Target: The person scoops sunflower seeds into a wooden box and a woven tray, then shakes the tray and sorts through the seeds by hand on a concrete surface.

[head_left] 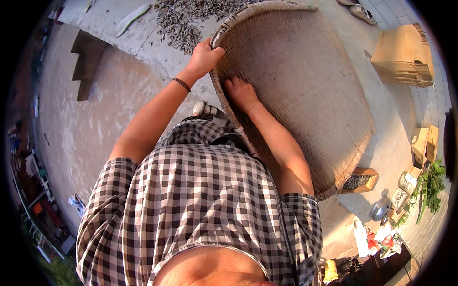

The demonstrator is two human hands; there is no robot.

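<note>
A large woven winnowing basket (305, 71) with a thick bound rim is held tilted in front of me. My left hand (205, 59), with a dark beaded bracelet at the wrist, is closed round the rim at its near left side. Inside the basket, close to the curved back wall, is my right hand (241, 94). Its fingers are curled down against the weave, and what they hold, if anything, is hidden. A few tiny dark bits lie by those fingers. The rest of the weave shows no large contents.
Many dry, dark pods (183, 24) lie spread on the concrete beyond the basket, with a long pale green gourd (132, 20) to their left. At right stand a cardboard box (403, 55), a small box of dark pieces (360, 181) and green leafy stalks (431, 188). Shoes (360, 12) sit far right.
</note>
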